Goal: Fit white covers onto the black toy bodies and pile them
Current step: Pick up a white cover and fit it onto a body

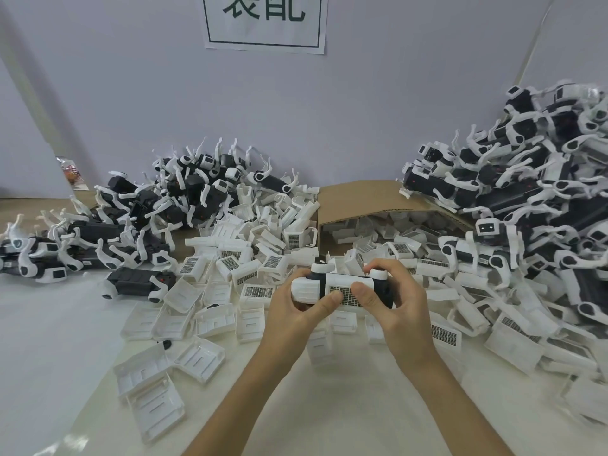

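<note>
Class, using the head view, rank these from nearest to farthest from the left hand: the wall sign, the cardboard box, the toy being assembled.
1. Toy: gripped in the left hand, centre.
2. Box: behind the toy, slightly right.
3. Sign: high on the back wall.
</note>
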The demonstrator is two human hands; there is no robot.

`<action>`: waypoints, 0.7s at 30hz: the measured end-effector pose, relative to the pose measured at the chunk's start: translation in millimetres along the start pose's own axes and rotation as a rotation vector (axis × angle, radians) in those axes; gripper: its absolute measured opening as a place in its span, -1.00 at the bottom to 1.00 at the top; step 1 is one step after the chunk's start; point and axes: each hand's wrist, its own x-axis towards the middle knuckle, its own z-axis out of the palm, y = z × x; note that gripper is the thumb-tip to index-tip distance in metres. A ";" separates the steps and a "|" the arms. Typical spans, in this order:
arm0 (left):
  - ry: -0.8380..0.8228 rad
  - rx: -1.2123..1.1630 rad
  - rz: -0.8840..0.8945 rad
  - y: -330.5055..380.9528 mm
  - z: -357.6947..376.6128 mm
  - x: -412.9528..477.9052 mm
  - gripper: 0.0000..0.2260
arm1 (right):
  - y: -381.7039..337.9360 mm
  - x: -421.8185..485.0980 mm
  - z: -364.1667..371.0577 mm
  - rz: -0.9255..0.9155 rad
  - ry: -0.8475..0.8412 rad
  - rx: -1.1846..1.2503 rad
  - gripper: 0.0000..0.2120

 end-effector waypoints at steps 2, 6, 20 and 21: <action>0.007 -0.010 -0.003 -1.4 -0.1 0.1 -0.64 | -0.9 -0.5 1.5 0.017 0.007 0.017 -0.76; 0.016 0.034 0.005 -1.4 0.8 0.8 -0.66 | -2.0 -1.1 3.1 0.037 0.034 0.047 -0.75; -0.038 0.188 0.031 -10.5 21.8 -7.9 -0.58 | -8.7 2.1 0.9 0.265 -0.049 0.392 -0.71; -0.016 0.156 0.035 -10.1 22.0 -8.0 -0.60 | -7.7 0.5 4.1 0.267 -0.076 0.383 -0.74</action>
